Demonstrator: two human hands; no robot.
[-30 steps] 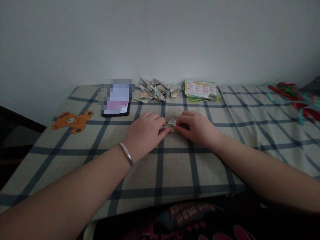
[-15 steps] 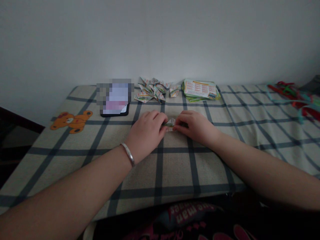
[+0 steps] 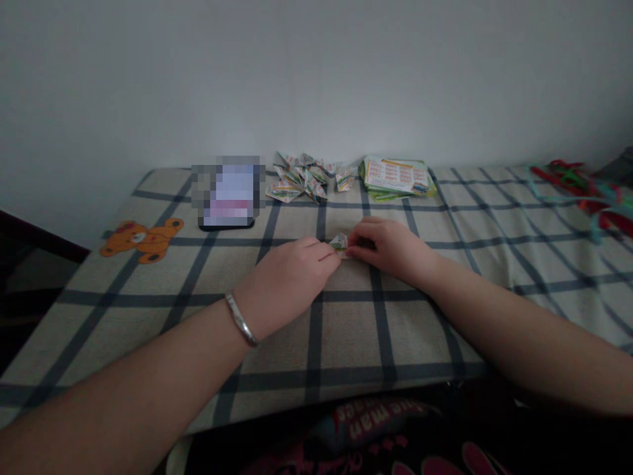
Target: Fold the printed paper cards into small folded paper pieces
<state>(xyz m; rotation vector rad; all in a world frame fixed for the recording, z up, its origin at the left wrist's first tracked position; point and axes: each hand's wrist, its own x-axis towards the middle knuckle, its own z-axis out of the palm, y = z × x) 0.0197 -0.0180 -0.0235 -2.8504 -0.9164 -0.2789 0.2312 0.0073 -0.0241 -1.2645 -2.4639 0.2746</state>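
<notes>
A small piece of folded printed paper (image 3: 339,242) stands at the middle of the table, its peak showing between my hands. My left hand (image 3: 291,274), with a silver bangle at the wrist, lies low over the paper's near left side, fingers together at its lower edge; the fingertips' grip is partly hidden. My right hand (image 3: 386,247) is curled, thumb and forefinger pinching the paper's right side. Beyond them lie several folded paper pieces (image 3: 301,178) in a heap, and one more folded piece (image 3: 344,179) sits just right of it.
A stack of printed leaflets (image 3: 398,177) lies near the wall. A phone (image 3: 227,198) with a blurred screen is at the back left. A bear cutout (image 3: 141,241) lies at left on the checked tablecloth (image 3: 346,330). Red and green ribbons (image 3: 578,188) lie far right.
My left hand has moved down and slightly right, from pinching the paper's left side to its near lower edge. My right hand has hardly moved.
</notes>
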